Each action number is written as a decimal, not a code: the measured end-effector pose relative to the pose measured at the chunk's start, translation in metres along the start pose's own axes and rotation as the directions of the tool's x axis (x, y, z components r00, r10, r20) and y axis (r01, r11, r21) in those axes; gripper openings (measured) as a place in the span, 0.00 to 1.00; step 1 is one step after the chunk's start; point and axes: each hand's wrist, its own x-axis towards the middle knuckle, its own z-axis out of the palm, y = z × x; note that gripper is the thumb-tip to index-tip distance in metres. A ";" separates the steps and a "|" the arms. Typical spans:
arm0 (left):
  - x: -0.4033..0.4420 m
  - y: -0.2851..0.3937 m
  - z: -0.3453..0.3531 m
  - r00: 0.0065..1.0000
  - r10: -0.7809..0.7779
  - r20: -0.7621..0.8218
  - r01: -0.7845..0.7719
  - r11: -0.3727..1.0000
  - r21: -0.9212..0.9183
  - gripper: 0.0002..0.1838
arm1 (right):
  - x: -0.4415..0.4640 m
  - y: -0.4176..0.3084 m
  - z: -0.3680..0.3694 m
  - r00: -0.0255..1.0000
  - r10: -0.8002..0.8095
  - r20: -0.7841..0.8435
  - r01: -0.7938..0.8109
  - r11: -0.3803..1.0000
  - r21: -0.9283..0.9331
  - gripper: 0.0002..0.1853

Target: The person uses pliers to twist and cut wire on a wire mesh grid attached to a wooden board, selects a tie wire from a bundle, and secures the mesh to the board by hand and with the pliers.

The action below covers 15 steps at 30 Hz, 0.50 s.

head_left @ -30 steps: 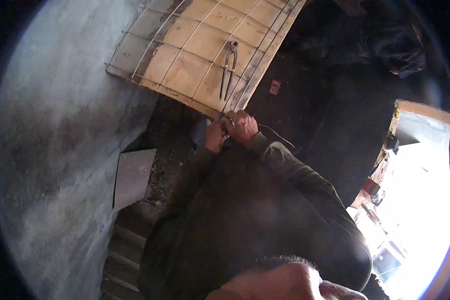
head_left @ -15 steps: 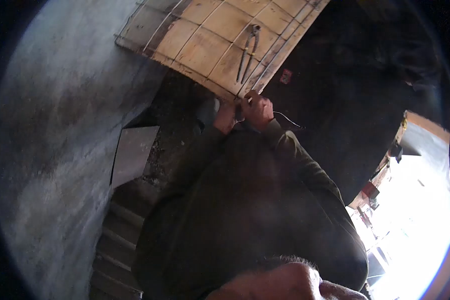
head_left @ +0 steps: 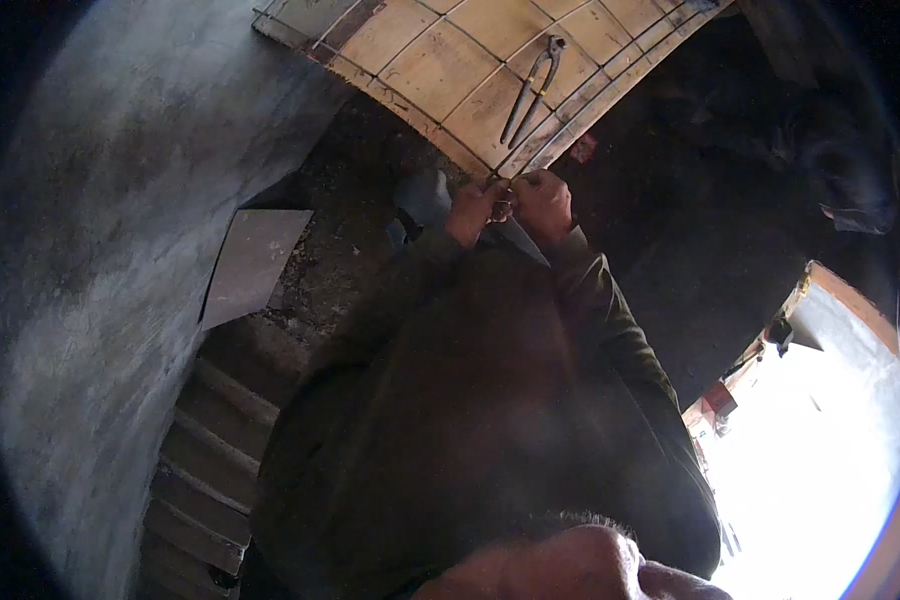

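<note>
Both hands are together at the near corner of a wooden board [head_left: 445,65], where bars of a metal wire grid [head_left: 475,97] meet. My left hand [head_left: 473,212] is closed, its fingers pinched just below the corner. Beside it, my right hand [head_left: 544,205] is closed too, with thumb and fingertips at the corner. Between the hands a thin bright wire [head_left: 505,207] shows as a small curve; the fingers cover much of it. A pair of pincers [head_left: 533,92] with yellow-marked handles lies on the grid just above my hands.
A rough plastered wall [head_left: 130,200] runs along the left. Steps [head_left: 205,450] descend at lower left, near a pale flat panel [head_left: 255,262]. Something small and red [head_left: 583,149] lies right of the board. Bright light fills an opening [head_left: 820,440] at lower right.
The view has shifted, so the board and pincers sit higher and further right. My hands stay at the corner; the wire end trailing right of my right hand no longer shows there.
</note>
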 end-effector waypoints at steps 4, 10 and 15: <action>0.012 -0.013 -0.006 1.000 0.019 0.008 -0.019 1.000 0.010 0.11 | -0.011 -0.017 -0.016 0.999 0.040 0.007 -0.041 0.993 0.110 0.17; 0.015 -0.017 -0.004 0.999 0.046 -0.007 -0.046 0.979 -0.198 0.10 | -0.033 -0.014 -0.043 0.879 -0.476 -0.010 0.469 0.869 -0.155 0.06; 0.015 -0.019 -0.003 1.000 0.005 -0.012 -0.008 0.981 -0.192 0.08 | 0.002 -0.019 -0.043 0.777 -0.623 0.093 0.628 0.754 -0.194 0.08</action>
